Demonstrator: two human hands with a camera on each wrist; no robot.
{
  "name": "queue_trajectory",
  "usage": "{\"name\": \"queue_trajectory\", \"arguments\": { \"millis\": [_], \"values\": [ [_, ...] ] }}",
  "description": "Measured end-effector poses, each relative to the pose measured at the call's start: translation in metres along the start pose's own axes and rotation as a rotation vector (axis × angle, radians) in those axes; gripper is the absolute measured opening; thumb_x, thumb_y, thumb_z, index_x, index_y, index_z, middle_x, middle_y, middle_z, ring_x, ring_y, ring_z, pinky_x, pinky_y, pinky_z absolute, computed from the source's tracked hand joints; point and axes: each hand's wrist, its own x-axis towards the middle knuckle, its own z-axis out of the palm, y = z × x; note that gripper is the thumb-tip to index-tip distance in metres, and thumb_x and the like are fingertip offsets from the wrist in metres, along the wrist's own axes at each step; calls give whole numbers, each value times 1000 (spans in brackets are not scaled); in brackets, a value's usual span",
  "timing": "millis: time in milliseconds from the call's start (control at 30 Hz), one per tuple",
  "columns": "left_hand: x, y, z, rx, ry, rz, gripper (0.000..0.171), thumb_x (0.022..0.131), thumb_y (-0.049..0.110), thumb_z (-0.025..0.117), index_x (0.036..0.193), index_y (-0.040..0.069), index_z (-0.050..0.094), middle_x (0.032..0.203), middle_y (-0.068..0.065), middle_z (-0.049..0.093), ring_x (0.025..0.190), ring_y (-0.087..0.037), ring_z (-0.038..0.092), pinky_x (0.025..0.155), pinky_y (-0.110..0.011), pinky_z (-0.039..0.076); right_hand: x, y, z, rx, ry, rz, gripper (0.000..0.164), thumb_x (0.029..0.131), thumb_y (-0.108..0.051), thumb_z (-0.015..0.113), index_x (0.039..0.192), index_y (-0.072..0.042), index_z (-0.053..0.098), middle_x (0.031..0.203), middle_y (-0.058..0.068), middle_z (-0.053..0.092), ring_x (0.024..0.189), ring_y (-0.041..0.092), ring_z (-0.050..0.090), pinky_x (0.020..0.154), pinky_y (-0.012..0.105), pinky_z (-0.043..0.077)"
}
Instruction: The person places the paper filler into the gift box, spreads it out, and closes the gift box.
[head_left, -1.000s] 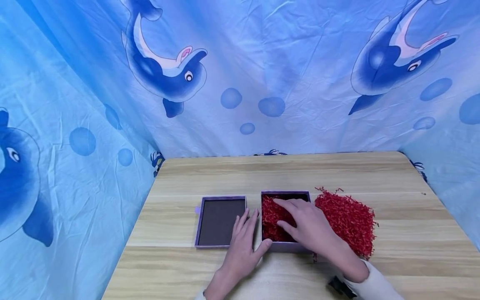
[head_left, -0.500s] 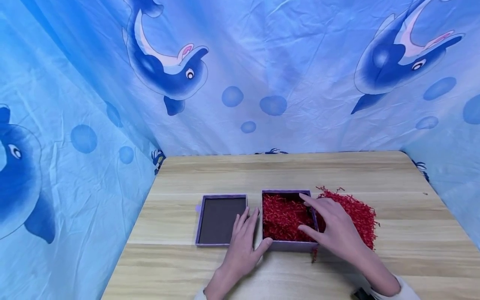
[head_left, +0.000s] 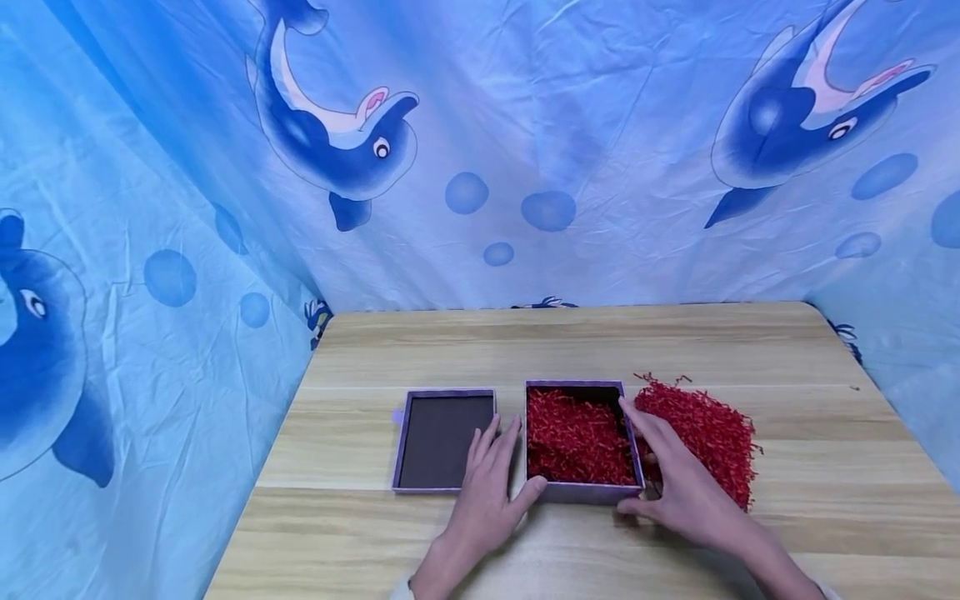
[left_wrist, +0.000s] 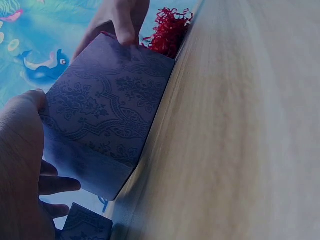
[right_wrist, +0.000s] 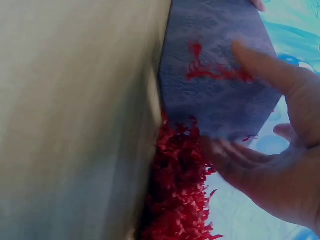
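Note:
A purple patterned box [head_left: 588,495] stands on the table, its inside spread with red shredded paper [head_left: 579,437]. Along its left side lies my left hand [head_left: 487,492], fingers straight and thumb at the near left corner. My right hand [head_left: 686,492] is at the right side, index finger by the far right corner and thumb near the front one. In the right wrist view its fingers reach low beside the box, just above loose red paper [right_wrist: 180,200]. The left wrist view shows the box's floral front between both hands.
A shallow purple-edged lid [head_left: 446,442] with dark lining lies left of the box, partly behind my left fingers. To the right, a heap of red shredded paper [head_left: 708,442] sits on the wooden table [head_left: 585,346]. A dolphin-print curtain [head_left: 540,125] hangs behind.
My right hand has come out of the box and moved right and nearer to its outer right side. The red paper now covers more of the box's inside. My left hand has stayed put.

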Motion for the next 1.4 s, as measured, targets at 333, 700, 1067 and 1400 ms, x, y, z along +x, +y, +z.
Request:
{"name": "queue_trajectory", "arguments": {
  "millis": [333, 700, 1067, 1400],
  "values": [
    [1, 2, 1, 3, 16, 25, 81, 106, 39, 69, 172, 4, 38, 170, -16, 50, 166, -42, 31, 134, -69, 17, -5, 0, -8, 68, 45, -83, 127, 62, 17, 99, 172, -16, 43, 93, -13, 66, 77, -4, 62, 59, 21, 60],
    [0, 2, 1, 9, 16, 25, 80, 107, 38, 69, 172, 5, 38, 169, -16, 51, 165, -42, 33, 134, -67, 19, 1, -18, -34, 224, 55, -6, 89, 79, 14, 92, 158, -11, 60, 87, -10, 73, 70, 7, 71, 57, 26, 62],
    [0, 1, 1, 10, 12, 19, 79, 107, 38, 68, 172, 4, 38, 169, -15, 52, 165, -42, 32, 134, -67, 19, 36, -45, -16, 426, 128, 36, 78, 92, 10, 84, 162, -6, 53, 117, 19, 74, 102, 22, 80, 88, 28, 68],
    [0, 1, 0, 6, 24, 27, 80, 106, 37, 70, 172, 6, 38, 168, -14, 54, 164, -43, 34, 134, -68, 20, 28, -38, 6, 165, -100, -81, 83, 104, -21, 81, 174, -25, 37, 131, 5, 81, 114, 19, 80, 97, 42, 67]
  ]
}}
